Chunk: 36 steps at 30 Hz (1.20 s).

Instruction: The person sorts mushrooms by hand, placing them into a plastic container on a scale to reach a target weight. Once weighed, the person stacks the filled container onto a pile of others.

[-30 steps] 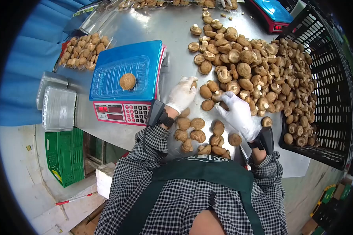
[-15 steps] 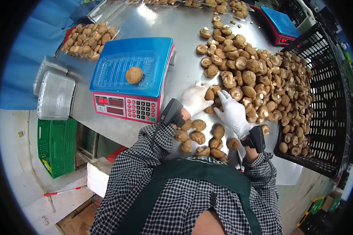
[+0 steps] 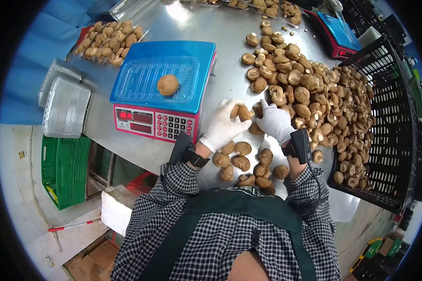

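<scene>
Your left hand: grasping mushrooms beside pile. Your right hand: at pile's edge, grip unclear. Step, apparently: gathering; next move calls for secure, gentle hold. Single mushroom: in clear tray on scale.

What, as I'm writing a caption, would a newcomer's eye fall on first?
Probably the sprawling heap of shiitake mushrooms at right, by the black crate. Next, the blue-topped scale at left, with one mushroom in its clear tray. Between heap and scale, the white-gloved left hand and right hand stand out.
</scene>
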Available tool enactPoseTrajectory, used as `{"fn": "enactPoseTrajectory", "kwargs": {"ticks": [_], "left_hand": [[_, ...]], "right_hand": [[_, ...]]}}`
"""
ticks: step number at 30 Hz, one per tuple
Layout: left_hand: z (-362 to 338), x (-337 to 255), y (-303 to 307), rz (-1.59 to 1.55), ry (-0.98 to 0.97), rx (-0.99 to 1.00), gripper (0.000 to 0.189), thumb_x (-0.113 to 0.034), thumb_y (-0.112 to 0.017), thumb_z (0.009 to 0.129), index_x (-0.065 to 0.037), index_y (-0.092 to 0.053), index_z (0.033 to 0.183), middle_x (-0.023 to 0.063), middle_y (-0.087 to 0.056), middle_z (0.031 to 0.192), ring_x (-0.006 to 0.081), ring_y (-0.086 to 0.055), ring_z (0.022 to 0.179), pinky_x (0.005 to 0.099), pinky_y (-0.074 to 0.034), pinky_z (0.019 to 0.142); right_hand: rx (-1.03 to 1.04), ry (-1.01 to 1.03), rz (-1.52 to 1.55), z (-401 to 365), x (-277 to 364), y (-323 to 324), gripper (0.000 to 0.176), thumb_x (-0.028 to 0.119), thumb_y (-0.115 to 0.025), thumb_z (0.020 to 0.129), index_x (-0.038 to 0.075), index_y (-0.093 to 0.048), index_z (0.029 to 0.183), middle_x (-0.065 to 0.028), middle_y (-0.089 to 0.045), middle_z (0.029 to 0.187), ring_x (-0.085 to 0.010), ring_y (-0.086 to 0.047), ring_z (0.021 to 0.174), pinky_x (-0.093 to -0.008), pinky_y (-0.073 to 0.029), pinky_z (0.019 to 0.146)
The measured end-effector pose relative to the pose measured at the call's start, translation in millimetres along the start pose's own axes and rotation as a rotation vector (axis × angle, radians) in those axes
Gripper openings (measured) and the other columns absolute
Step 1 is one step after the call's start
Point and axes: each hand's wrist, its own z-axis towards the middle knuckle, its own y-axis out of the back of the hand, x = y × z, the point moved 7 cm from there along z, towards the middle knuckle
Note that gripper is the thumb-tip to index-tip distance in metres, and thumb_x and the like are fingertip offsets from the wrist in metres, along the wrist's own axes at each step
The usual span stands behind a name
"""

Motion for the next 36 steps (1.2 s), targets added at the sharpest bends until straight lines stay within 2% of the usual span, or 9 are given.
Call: {"fn": "enactPoseTrajectory", "kwargs": {"ticks": [5, 15, 23, 24, 25, 28, 31, 33, 36], "left_hand": [[-17, 3, 2, -0.066, 0.019, 0.014, 0.043, -0.022, -0.075, 0.076, -0.01, -0.058, 0.113, 0.0125, -0.057, 0.11, 0.0295, -0.059, 0.102, 0.0384, -0.048, 0.087], [-30, 2, 7, -0.036, -0.06, 0.02, 0.045, -0.021, -0.075, 0.075, -0.011, -0.056, 0.114, 0.0125, -0.057, 0.11, 0.0305, -0.058, 0.103, 0.0385, -0.047, 0.089], [-45, 4, 26, -0.022, -0.07, -0.034, 0.045, -0.021, -0.075, 0.075, -0.011, -0.056, 0.115, 0.0121, -0.057, 0.109, 0.029, -0.058, 0.102, 0.038, -0.049, 0.085], [-47, 3, 29, -0.008, -0.076, -0.032, 0.046, -0.021, -0.076, 0.075, -0.011, -0.056, 0.116, 0.0113, -0.056, 0.11, 0.0275, -0.058, 0.102, 0.0367, -0.05, 0.083], [-48, 1, 32, 0.006, -0.084, -0.032, 0.046, -0.02, -0.076, 0.075, -0.011, -0.056, 0.116, 0.0106, -0.056, 0.111, 0.026, -0.058, 0.102, 0.0354, -0.05, 0.081], [-54, -15, 49, -0.005, -0.1, -0.043, 0.047, -0.018, -0.076, 0.075, -0.012, -0.056, 0.117, 0.0078, -0.055, 0.113, 0.0216, -0.058, 0.1, 0.032, -0.051, 0.078], [-56, -27, 70, -0.034, -0.014, -0.021, 0.05, -0.016, -0.077, 0.073, -0.012, -0.056, 0.118, 0.0058, -0.054, 0.114, 0.0191, -0.057, 0.099, 0.0296, -0.05, 0.076], [-54, -36, 94, 0.093, -0.116, -0.08, 0.052, -0.014, -0.077, 0.073, -0.012, -0.055, 0.119, 0.0056, -0.054, 0.115, 0.0177, -0.057, 0.098, 0.0281, -0.05, 0.072], [-46, -42, 139, 0.15, -0.232, -0.17, 0.051, -0.022, -0.077, 0.073, -0.011, -0.054, 0.117, 0.0131, -0.053, 0.114, 0.0305, -0.056, 0.108, 0.0378, -0.049, 0.089]], "right_hand": [[-0.009, 0.084, 0.114, -24, -3, 6, 0.059, 0.03, -0.061, 0.082, 0.017, -0.044, 0.137, -0.0205, -0.06, 0.112, -0.0347, -0.064, 0.098, -0.0418, -0.053, 0.082], [0.117, 0.077, 0.144, -9, 2, 8, 0.06, 0.027, -0.061, 0.078, 0.014, -0.048, 0.135, -0.0187, -0.066, 0.111, -0.0317, -0.064, 0.101, -0.0388, -0.052, 0.086], [-0.181, 0.07, 0.46, -29, -14, 6, 0.054, 0.023, -0.06, 0.083, 0.019, -0.047, 0.136, -0.02, -0.062, 0.115, -0.0327, -0.064, 0.1, -0.0379, -0.052, 0.085], [-0.233, 0.137, 0.595, -34, -10, 14, 0.059, 0.023, -0.064, 0.083, 0.019, -0.044, 0.139, -0.0206, -0.061, 0.116, -0.0303, -0.066, 0.096, -0.0356, -0.054, 0.082], [-0.145, 0.115, 0.836, -39, -11, 12, 0.062, 0.016, -0.066, 0.084, 0.019, -0.042, 0.142, -0.0141, -0.062, 0.115, -0.0184, -0.066, 0.083, -0.0288, -0.054, 0.072], [-0.164, 0.234, 1.146, -77, 6, 42, 0.064, 0.002, -0.063, 0.087, 0.017, -0.039, 0.145, -0.0043, -0.057, 0.12, -0.0021, -0.054, 0.073, -0.0171, -0.047, 0.061], [-0.226, 0.339, 1.151, -98, 23, 63, 0.064, 0.005, -0.065, 0.087, 0.016, -0.04, 0.144, -0.0044, -0.053, 0.13, -0.0067, -0.057, 0.083, -0.0219, -0.051, 0.075], [-0.292, 0.414, 1.042, -105, 34, 74, 0.063, 0.006, -0.068, 0.085, 0.015, -0.042, 0.143, -0.0066, -0.052, 0.132, -0.0084, -0.058, 0.086, -0.0244, -0.051, 0.08], [-0.218, 0.414, 1.135, -105, 54, 79, 0.063, 0.004, -0.066, 0.085, 0.013, -0.042, 0.142, -0.0072, -0.05, 0.133, -0.0096, -0.059, 0.085, -0.0247, -0.052, 0.076]]}}
